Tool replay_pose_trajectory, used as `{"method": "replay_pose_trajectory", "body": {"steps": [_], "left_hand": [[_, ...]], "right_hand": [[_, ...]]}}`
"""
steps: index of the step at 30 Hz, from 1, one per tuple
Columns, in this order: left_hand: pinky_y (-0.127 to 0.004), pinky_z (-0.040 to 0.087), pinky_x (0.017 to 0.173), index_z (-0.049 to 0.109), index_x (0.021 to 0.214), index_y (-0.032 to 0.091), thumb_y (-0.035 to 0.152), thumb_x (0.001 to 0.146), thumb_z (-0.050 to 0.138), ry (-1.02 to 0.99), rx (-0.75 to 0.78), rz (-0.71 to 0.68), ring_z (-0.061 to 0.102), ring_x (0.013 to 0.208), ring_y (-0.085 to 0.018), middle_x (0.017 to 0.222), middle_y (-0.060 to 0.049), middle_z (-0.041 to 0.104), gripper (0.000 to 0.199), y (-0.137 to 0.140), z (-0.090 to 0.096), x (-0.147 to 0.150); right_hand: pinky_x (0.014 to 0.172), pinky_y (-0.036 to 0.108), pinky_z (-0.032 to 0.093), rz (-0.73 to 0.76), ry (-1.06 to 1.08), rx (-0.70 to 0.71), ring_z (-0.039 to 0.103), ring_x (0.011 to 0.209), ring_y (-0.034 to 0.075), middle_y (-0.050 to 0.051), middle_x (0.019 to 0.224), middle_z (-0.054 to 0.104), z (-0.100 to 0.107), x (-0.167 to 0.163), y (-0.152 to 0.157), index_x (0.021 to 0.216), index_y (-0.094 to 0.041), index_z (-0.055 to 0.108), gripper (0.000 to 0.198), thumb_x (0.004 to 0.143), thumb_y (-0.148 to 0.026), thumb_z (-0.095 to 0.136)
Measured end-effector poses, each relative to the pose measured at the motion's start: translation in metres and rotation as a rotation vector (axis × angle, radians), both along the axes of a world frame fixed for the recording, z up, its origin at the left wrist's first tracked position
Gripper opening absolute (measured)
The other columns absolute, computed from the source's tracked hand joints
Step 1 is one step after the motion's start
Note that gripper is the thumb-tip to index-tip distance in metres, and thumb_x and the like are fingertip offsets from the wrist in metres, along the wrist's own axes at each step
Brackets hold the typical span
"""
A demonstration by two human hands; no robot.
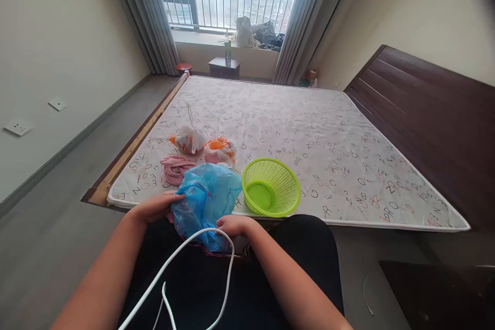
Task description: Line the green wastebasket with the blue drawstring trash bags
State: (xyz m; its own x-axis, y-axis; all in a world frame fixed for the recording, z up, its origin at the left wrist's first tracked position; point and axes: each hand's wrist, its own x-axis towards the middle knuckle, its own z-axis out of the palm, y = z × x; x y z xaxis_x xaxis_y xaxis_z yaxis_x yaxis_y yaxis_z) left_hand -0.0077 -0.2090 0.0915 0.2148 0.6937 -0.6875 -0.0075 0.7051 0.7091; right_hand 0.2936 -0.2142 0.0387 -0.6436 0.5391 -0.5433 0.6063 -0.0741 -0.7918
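A thin blue plastic bag [209, 191] lies crumpled over my lap and the near edge of the mattress. My left hand [160, 205] grips its left side, the fingers partly hidden behind the plastic. At the lower right of the bag, my right hand [231, 225] has its fingers closed on the film. A green plastic basket [288, 185] with mesh sides stands just right of the bag, and nothing shows inside it. Beyond the bag lie a folded pink cloth [176, 169], a tied white plastic bag [189, 139] and a white-and-orange bag [220, 150].
The bare mattress [309, 134] with printed letters stretches ahead, with a dark headboard [417, 82] at right. A white cable [174, 258] loops in front of my lap. A nightstand [224, 68] with a bottle [228, 54] stands near the window.
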Motion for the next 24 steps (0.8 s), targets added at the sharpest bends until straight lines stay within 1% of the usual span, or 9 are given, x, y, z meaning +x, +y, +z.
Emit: {"method": "replay_pose_trajectory", "body": {"steps": [2, 4, 6, 8, 11, 15, 18, 20, 24], "left_hand": [[-0.034, 0.059, 0.060, 0.071, 0.111, 0.015, 0.040, 0.089, 0.072, -0.151, 0.093, 0.237, 0.072, 0.068, -0.023, 0.089, -0.011, 0.076, 0.033, 0.024, 0.005, -0.008], [-0.037, 0.063, 0.081, 0.067, 0.118, 0.018, 0.048, 0.099, 0.057, -0.263, 0.255, 0.521, 0.075, 0.092, -0.024, 0.107, -0.011, 0.077, 0.037, 0.054, 0.006, -0.011], [-0.041, 0.059, 0.098, 0.060, 0.130, 0.020, 0.056, 0.106, 0.042, -0.259, 0.460, 0.706, 0.070, 0.118, -0.026, 0.133, -0.013, 0.071, 0.047, 0.080, 0.000, -0.005], [-0.043, 0.050, 0.112, 0.049, 0.145, 0.020, 0.055, 0.109, 0.030, -0.081, 0.679, 0.753, 0.056, 0.141, -0.027, 0.156, -0.015, 0.055, 0.053, 0.095, -0.014, 0.009], [-0.046, 0.028, 0.128, 0.032, 0.160, 0.020, 0.047, 0.111, 0.029, 0.469, 0.951, 0.587, 0.029, 0.160, -0.026, 0.172, -0.015, 0.032, 0.056, 0.098, -0.048, 0.041], [-0.061, -0.004, 0.129, 0.032, 0.166, 0.020, 0.057, 0.102, 0.048, 0.918, 0.948, 0.092, -0.002, 0.165, -0.035, 0.177, -0.015, 0.014, 0.076, 0.103, -0.097, 0.088], [-0.066, -0.013, 0.124, 0.038, 0.165, 0.021, 0.055, 0.098, 0.056, 0.950, 0.840, -0.174, -0.011, 0.163, -0.038, 0.178, -0.014, 0.009, 0.077, 0.129, -0.126, 0.120], [-0.067, -0.017, 0.122, 0.052, 0.157, 0.022, 0.048, 0.093, 0.067, 0.872, 0.721, -0.316, -0.006, 0.163, -0.041, 0.177, -0.015, 0.016, 0.071, 0.150, -0.137, 0.137], [-0.068, -0.005, 0.125, 0.080, 0.114, 0.023, 0.028, 0.056, 0.096, 0.672, 0.469, -0.484, 0.026, 0.154, -0.053, 0.152, -0.021, 0.057, 0.061, 0.173, -0.130, 0.142]], "right_hand": [[0.061, 0.031, 0.059, -0.189, 0.207, -0.279, 0.066, 0.057, 0.016, -0.003, 0.065, 0.062, 0.007, -0.003, 0.015, 0.088, -0.022, 0.062, 0.015, 0.088, -0.036, 0.066], [0.072, 0.035, 0.063, -0.584, 0.489, -0.387, 0.073, 0.075, 0.018, 0.002, 0.088, 0.071, 0.017, -0.014, 0.035, 0.109, -0.024, 0.058, 0.025, 0.094, -0.043, 0.056], [0.090, 0.039, 0.063, -0.971, 0.701, -0.226, 0.074, 0.110, 0.021, 0.011, 0.127, 0.069, 0.026, -0.028, 0.053, 0.133, -0.026, 0.048, 0.041, 0.098, -0.047, 0.048], [0.107, 0.044, 0.056, -1.139, 0.772, -0.009, 0.054, 0.144, 0.022, 0.016, 0.162, 0.044, 0.033, -0.041, 0.060, 0.154, -0.028, 0.031, 0.060, 0.099, -0.048, 0.046], [0.121, 0.050, 0.043, -1.056, 0.712, 0.205, 0.028, 0.161, 0.026, 0.015, 0.175, 0.020, 0.030, -0.049, 0.044, 0.165, -0.027, 0.013, 0.079, 0.099, -0.044, 0.052], [0.117, 0.047, 0.048, -0.788, 0.620, 0.266, 0.047, 0.151, 0.027, 0.013, 0.167, 0.041, 0.003, -0.032, -0.007, 0.162, -0.029, 0.031, 0.068, 0.098, -0.032, 0.055], [0.104, 0.043, 0.056, -0.619, 0.516, 0.158, 0.071, 0.118, 0.024, 0.012, 0.148, 0.061, -0.022, -0.011, -0.031, 0.154, -0.028, 0.045, 0.060, 0.096, -0.027, 0.057], [0.095, 0.039, 0.059, -0.515, 0.436, 0.096, 0.074, 0.099, 0.021, 0.010, 0.132, 0.071, -0.033, -0.003, -0.031, 0.149, -0.026, 0.052, 0.055, 0.094, -0.025, 0.058], [0.085, 0.032, 0.055, -0.385, 0.280, 0.102, 0.072, 0.091, 0.021, 0.005, 0.103, 0.078, -0.041, 0.001, -0.009, 0.122, -0.023, 0.070, 0.032, 0.094, -0.022, 0.056]]}}
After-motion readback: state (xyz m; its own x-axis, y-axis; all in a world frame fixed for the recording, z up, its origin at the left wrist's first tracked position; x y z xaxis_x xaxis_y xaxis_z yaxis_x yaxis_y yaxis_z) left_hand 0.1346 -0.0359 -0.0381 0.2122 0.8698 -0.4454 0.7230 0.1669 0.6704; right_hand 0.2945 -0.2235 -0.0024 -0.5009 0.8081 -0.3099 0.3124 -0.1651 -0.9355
